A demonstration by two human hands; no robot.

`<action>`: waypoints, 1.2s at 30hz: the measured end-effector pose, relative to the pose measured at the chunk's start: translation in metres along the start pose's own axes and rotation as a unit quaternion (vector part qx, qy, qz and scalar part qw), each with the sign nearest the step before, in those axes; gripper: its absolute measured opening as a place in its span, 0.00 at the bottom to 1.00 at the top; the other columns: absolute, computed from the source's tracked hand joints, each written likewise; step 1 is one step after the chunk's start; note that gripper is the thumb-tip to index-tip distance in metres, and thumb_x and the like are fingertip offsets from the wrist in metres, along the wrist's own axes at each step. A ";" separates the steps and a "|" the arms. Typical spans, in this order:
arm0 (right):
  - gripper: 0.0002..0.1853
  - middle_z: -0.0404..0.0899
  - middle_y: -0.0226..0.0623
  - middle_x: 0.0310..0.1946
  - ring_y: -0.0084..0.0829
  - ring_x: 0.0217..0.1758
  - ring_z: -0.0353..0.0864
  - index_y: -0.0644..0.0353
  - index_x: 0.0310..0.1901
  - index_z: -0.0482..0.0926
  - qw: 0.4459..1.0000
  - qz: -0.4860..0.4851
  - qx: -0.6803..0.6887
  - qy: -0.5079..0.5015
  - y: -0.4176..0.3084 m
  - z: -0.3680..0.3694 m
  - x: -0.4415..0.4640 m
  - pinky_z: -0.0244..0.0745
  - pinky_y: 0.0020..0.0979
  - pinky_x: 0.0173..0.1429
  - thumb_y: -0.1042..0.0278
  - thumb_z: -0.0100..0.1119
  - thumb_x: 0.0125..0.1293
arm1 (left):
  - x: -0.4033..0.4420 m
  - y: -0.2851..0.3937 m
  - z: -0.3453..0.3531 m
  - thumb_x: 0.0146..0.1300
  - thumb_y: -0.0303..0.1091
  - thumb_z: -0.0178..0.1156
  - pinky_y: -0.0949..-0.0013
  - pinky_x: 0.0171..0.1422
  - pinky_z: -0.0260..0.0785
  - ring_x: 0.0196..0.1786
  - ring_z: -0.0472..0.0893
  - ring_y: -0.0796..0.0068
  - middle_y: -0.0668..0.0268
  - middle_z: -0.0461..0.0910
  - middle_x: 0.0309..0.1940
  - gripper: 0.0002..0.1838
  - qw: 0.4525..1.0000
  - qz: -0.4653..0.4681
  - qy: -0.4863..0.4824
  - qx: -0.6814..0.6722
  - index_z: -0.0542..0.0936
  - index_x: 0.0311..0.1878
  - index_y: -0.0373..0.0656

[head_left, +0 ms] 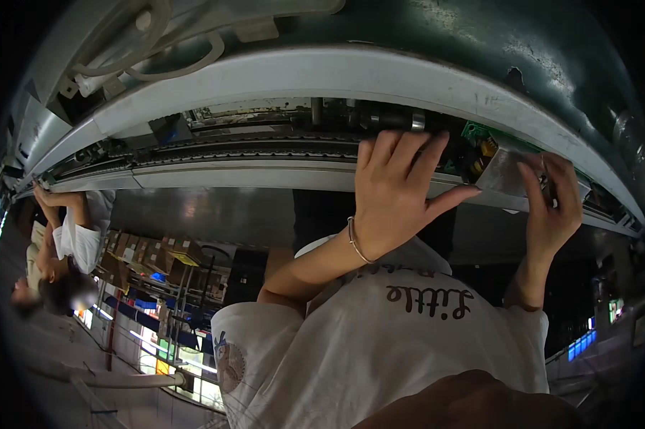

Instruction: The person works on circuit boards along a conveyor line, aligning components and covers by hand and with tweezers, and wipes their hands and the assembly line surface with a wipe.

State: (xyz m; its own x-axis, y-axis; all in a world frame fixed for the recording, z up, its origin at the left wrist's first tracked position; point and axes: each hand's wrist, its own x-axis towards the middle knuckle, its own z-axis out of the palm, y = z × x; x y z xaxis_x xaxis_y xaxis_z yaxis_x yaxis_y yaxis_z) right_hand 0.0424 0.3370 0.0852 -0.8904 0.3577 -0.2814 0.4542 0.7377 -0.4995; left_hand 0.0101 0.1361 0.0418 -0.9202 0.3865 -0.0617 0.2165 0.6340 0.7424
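Note:
A green circuit board (472,133) with yellow and dark parts sits in the conveyor channel, a silver metal plate (503,173) standing at its near side. My left hand (397,182) is palm down, fingers spread, with a bracelet on the wrist. Its fingertips reach over the channel left of the board, and its thumb points towards the plate. My right hand (557,204) is at the plate's right end, thumb and fingers curled together. Whatever lies between those fingers is too dark and small to make out.
A conveyor track (251,151) runs along the channel between two pale metal rails (265,71). Grey hoses (147,53) lie at the upper left. At far left another person (79,229) works by the line. Cardboard boxes (147,254) are stacked on a rack behind.

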 end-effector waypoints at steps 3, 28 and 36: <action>0.11 0.78 0.34 0.35 0.18 0.35 0.75 0.70 0.37 0.79 0.995 0.049 0.043 -0.072 0.000 -0.003 0.019 0.67 0.20 0.32 0.82 0.67 0.51 | 0.003 0.004 0.007 0.42 0.58 0.70 0.67 0.41 0.57 0.38 0.70 0.68 0.68 0.74 0.36 0.33 0.999 -0.019 -0.026 -0.029 0.80 0.44 0.39; 0.08 0.75 0.28 0.27 0.18 0.31 0.71 0.66 0.30 0.80 0.956 0.031 0.106 -0.270 0.011 -0.014 0.059 0.65 0.21 0.34 0.75 0.70 0.50 | 0.029 0.007 0.033 0.51 0.43 0.69 0.69 0.40 0.70 0.35 0.77 0.70 0.58 0.78 0.36 0.26 0.899 -0.196 -0.206 -0.334 0.76 0.45 0.32; 0.09 0.75 0.28 0.28 0.17 0.32 0.72 0.66 0.32 0.80 0.949 0.040 0.096 -0.298 0.011 -0.017 0.063 0.66 0.21 0.35 0.75 0.70 0.50 | 0.028 0.012 0.043 0.55 0.38 0.68 0.76 0.32 0.69 0.28 0.76 0.80 0.63 0.80 0.31 0.21 0.851 -0.257 -0.204 -0.411 0.75 0.43 0.31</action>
State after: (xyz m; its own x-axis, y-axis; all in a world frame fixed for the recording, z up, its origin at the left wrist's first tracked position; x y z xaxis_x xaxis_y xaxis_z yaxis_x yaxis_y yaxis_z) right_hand -0.0091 0.3773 0.0762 -0.7053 -0.0216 -0.7086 0.5669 0.5829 -0.5821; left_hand 0.0014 0.1833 0.0199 -0.5985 0.5055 -0.6215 -0.6357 0.1724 0.7524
